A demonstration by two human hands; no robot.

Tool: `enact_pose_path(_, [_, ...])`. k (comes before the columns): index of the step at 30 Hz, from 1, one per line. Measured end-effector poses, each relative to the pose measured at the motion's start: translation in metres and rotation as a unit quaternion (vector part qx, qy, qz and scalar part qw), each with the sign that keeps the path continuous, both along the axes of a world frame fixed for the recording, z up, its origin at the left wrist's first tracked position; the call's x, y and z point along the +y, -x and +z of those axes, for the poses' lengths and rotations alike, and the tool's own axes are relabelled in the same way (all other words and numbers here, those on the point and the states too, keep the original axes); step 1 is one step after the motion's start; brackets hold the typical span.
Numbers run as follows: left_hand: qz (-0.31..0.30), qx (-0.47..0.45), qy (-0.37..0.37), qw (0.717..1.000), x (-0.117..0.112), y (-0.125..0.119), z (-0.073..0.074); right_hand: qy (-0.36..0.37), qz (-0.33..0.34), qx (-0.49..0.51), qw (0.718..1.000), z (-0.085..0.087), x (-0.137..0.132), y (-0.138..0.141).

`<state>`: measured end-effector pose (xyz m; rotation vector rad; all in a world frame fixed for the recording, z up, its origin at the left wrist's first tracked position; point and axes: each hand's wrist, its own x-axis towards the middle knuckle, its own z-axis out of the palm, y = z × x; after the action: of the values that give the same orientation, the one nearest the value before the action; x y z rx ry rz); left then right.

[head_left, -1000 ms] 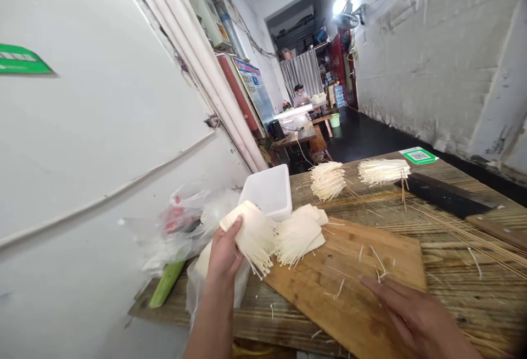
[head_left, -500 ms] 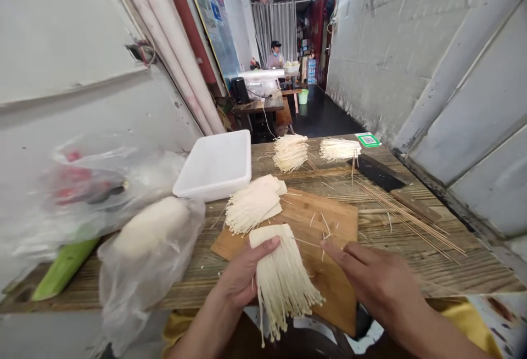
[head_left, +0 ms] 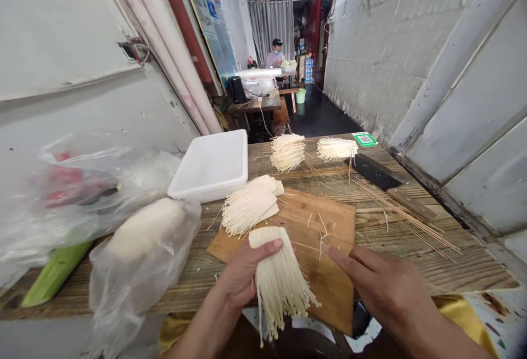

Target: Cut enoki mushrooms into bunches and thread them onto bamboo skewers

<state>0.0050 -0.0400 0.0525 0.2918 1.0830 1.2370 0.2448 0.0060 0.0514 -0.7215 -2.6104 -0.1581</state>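
Note:
My left hand point(head_left: 242, 272) grips a flat bunch of enoki mushrooms point(head_left: 278, 278) at the near edge of a wooden cutting board point(head_left: 325, 222); the caps hang past the board toward me. My right hand point(head_left: 381, 287) rests on the board just right of the bunch, fingers stretched out flat, holding nothing. A second cut bunch of enoki point(head_left: 251, 204) lies on the board's far left corner. Two more bunches point(head_left: 288, 151) point(head_left: 335, 149) lie farther back on the wooden table point(head_left: 411, 249).
A white plastic tray point(head_left: 212, 164) stands left of the board. Clear plastic bags point(head_left: 135, 249) with food and a green stalk point(head_left: 53, 274) crowd the table's left. A cleaver point(head_left: 379, 175) and thin bamboo skewers point(head_left: 405, 216) lie at right. A person sits far down the corridor.
My left hand lifted the enoki bunch from the pile by the tray and brought it to the board's near edge. The view dropped toward the table. Since half a second ago, almost nothing moved.

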Motion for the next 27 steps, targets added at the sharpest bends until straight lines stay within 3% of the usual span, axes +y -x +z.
enact_pose_path(13, [-0.013, -0.017, -0.008, 1.0, 0.0, -0.003, -0.001, -0.013, -0.001, 0.004, 1.0, 0.001, -0.002, -0.001])
enact_pose_path(27, [-0.014, 0.004, -0.029, 0.999, 0.003, -0.008, 0.0, -0.007, 0.014, 0.021, 1.0, 0.014, -0.005, -0.002])
